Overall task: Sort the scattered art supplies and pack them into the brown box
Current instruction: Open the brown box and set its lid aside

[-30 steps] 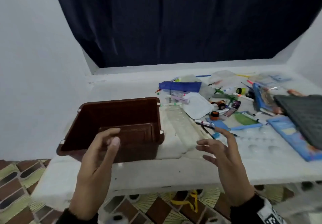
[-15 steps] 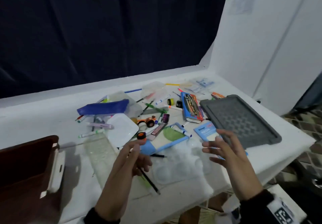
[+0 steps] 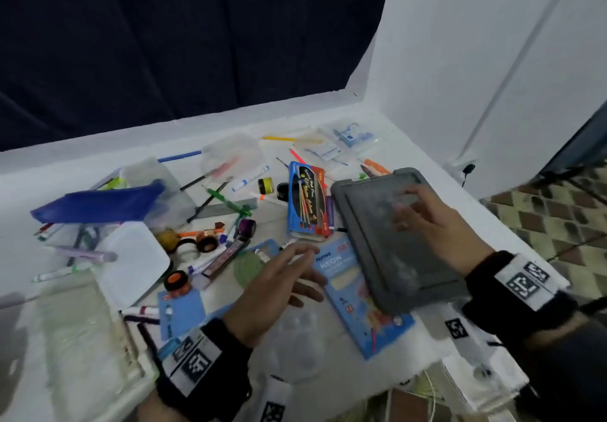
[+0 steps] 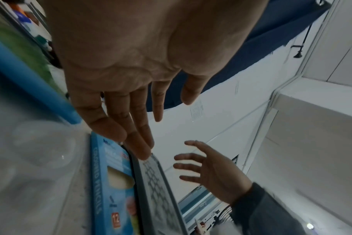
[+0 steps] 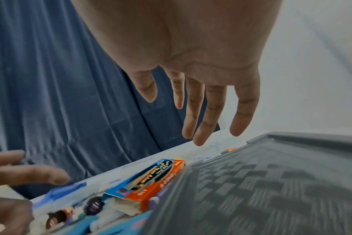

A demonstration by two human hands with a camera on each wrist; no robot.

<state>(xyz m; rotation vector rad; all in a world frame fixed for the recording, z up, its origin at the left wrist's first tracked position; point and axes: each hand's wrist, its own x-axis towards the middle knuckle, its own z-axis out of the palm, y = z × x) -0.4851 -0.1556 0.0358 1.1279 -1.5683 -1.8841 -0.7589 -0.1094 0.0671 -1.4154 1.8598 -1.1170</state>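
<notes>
Overhead, both hands spread, empty: right hand (image 3: 437,224) above grey tray (image 3: 387,257); left wrist view shows left hand (image 4: 131,79) fingertip at tray rim

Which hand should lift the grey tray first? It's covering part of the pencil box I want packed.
Probably the right hand: it hovers open directly over the grey tray. The left hand is open too, only at the tray's near edge, above the blue coloured-pencil box.

air above grey tray (image 3: 387,244) free | left of it: pencil boxes (image 3: 308,201), markers crowd table
</notes>
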